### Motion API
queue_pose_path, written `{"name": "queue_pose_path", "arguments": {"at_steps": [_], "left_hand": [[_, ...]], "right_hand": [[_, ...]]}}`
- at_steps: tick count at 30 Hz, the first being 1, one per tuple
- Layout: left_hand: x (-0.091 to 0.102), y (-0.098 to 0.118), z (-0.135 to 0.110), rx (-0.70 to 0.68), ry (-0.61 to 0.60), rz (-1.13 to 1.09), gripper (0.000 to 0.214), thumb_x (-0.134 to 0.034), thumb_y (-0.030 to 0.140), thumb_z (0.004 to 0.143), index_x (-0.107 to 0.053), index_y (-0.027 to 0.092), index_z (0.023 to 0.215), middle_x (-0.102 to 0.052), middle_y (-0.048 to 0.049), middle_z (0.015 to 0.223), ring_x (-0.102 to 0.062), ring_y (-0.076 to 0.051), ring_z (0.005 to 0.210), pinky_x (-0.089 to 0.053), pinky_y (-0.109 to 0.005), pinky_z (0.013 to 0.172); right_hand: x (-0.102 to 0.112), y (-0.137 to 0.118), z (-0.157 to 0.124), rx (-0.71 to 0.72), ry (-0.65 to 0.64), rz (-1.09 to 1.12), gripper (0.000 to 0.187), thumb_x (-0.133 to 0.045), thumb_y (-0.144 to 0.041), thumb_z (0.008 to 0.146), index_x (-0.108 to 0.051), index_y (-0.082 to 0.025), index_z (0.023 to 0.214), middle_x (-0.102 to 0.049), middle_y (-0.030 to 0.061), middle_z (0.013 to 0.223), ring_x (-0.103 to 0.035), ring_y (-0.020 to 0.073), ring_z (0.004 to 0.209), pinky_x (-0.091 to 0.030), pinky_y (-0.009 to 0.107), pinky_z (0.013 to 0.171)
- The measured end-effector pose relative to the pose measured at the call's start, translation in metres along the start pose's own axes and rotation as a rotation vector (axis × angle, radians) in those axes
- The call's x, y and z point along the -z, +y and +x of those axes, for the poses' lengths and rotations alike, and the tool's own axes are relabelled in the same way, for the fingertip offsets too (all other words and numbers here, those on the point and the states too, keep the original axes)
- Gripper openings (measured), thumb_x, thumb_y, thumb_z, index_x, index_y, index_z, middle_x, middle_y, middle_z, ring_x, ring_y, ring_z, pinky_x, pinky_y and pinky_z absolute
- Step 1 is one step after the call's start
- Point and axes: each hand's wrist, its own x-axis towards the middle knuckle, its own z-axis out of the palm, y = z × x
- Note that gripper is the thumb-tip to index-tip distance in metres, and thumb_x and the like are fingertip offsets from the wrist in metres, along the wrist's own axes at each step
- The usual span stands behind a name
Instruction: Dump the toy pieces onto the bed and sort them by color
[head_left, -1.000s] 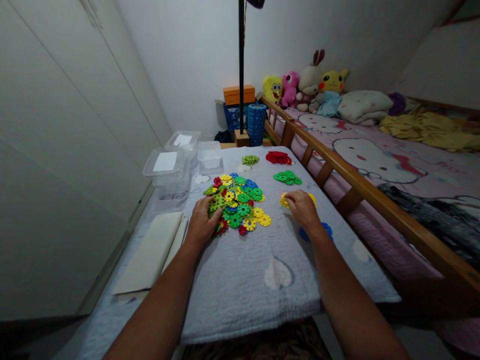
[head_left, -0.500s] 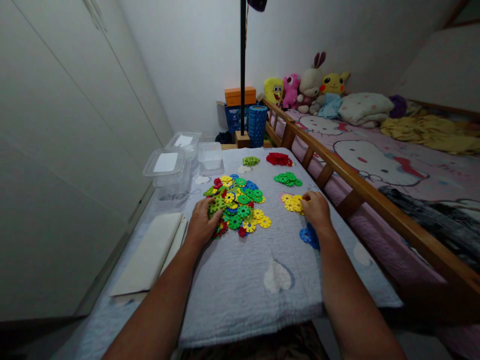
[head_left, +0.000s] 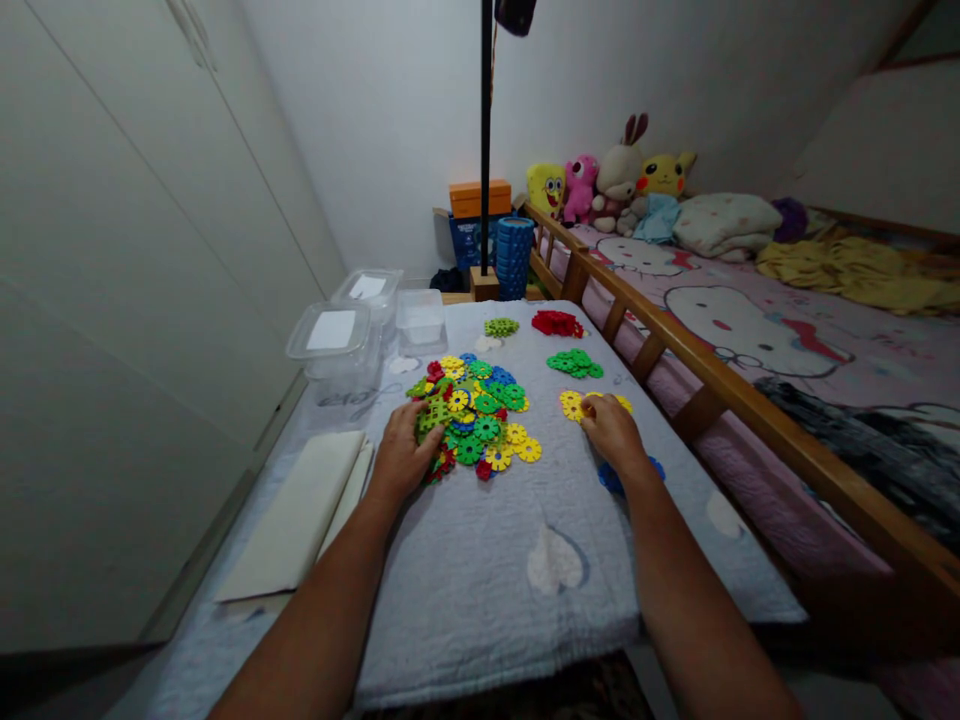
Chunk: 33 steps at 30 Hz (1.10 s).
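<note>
A mixed heap of plastic snowflake discs (head_left: pixel 487 428) in green, yellow, blue and red lies mid-table. My left hand (head_left: pixel 405 448) rests against its left edge, thumb and fingers apart, touching light green lattice-like pieces (head_left: pixel 435 412). My right hand (head_left: pixel 613 432) is over a small group of yellow discs (head_left: pixel 571 405), fingers drawn together at them; whatever is between the fingertips is hidden. Blue discs (head_left: pixel 611 478) lie partly under my right wrist. Farther back are groups of green discs (head_left: pixel 575 363), red pieces (head_left: pixel 556 323) and light green pieces (head_left: pixel 501 327).
Clear plastic boxes (head_left: pixel 330 330) stand at the back left, with a folded cream cloth or sheet (head_left: pixel 300 515) nearer me. A black pole (head_left: pixel 485 150) rises behind the table. The wooden bed rail (head_left: pixel 675 345) runs along the right side.
My right hand has shifted a little left across the yellow discs, showing more of them and of the blue discs to its right. My left hand has stayed at the heap.
</note>
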Motion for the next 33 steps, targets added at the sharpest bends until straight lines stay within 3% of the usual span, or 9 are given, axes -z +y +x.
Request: {"name": "queue_pose_path", "arguments": {"at_steps": [7, 11, 15, 22, 29, 33], "left_hand": [[0.001, 0.004, 0.001, 0.001, 0.008, 0.014, 0.042, -0.058, 0.043, 0.086, -0.060, 0.020, 0.121, -0.061, -0.0132, 0.128, -0.057, -0.030, 0.125, -0.043, -0.049, 0.114], [0.001, 0.003, 0.001, 0.001, -0.006, 0.021, 0.044, -0.057, 0.044, 0.087, -0.060, 0.019, 0.123, -0.060, -0.0146, 0.130, -0.056, -0.030, 0.126, -0.042, -0.050, 0.114], [0.001, 0.001, 0.001, -0.004, -0.003, 0.034, 0.044, -0.057, 0.044, 0.087, -0.060, 0.018, 0.123, -0.060, -0.0147, 0.130, -0.057, -0.031, 0.126, -0.043, -0.050, 0.114], [0.001, 0.003, 0.001, -0.008, 0.000, 0.037, 0.043, -0.058, 0.044, 0.087, -0.060, 0.020, 0.122, -0.061, -0.0141, 0.130, -0.056, -0.030, 0.126, -0.043, -0.049, 0.114], [0.000, -0.001, 0.001, -0.002, -0.008, 0.033, 0.047, -0.056, 0.047, 0.087, -0.059, 0.018, 0.124, -0.060, -0.0158, 0.131, -0.055, -0.031, 0.128, -0.041, -0.050, 0.115], [0.001, 0.000, 0.001, -0.002, -0.008, 0.019, 0.045, -0.057, 0.046, 0.086, -0.059, 0.019, 0.123, -0.060, -0.0152, 0.132, -0.055, -0.031, 0.128, -0.042, -0.051, 0.115]], "right_hand": [[0.022, 0.021, -0.002, -0.148, 0.083, 0.003, 0.025, -0.051, -0.010, 0.083, -0.072, -0.014, 0.096, -0.068, 0.0116, 0.100, -0.063, 0.0216, 0.092, -0.045, 0.032, 0.088], [0.037, 0.032, -0.009, -0.178, 0.025, 0.052, 0.025, -0.052, -0.011, 0.082, -0.073, -0.014, 0.093, -0.070, 0.0096, 0.094, -0.064, 0.0209, 0.085, -0.046, 0.032, 0.081], [0.045, 0.037, -0.027, -0.077, -0.143, 0.114, 0.014, -0.062, -0.019, 0.080, -0.075, -0.019, 0.086, -0.071, 0.0061, 0.088, -0.064, 0.0215, 0.086, -0.046, 0.031, 0.079], [0.050, 0.034, -0.055, 0.012, -0.240, 0.068, 0.013, -0.069, -0.021, 0.076, -0.077, -0.022, 0.087, -0.070, 0.0067, 0.096, -0.063, 0.0229, 0.095, -0.043, 0.033, 0.089], [0.056, 0.036, -0.056, 0.070, -0.327, 0.123, 0.012, -0.066, -0.017, 0.076, -0.074, -0.021, 0.083, -0.071, 0.0046, 0.093, -0.063, 0.0201, 0.093, -0.044, 0.030, 0.087], [0.061, 0.020, -0.046, 0.087, -0.289, 0.124, 0.016, -0.066, -0.015, 0.078, -0.074, -0.020, 0.091, -0.074, 0.0058, 0.099, -0.065, 0.0216, 0.099, -0.044, 0.032, 0.092]]}}
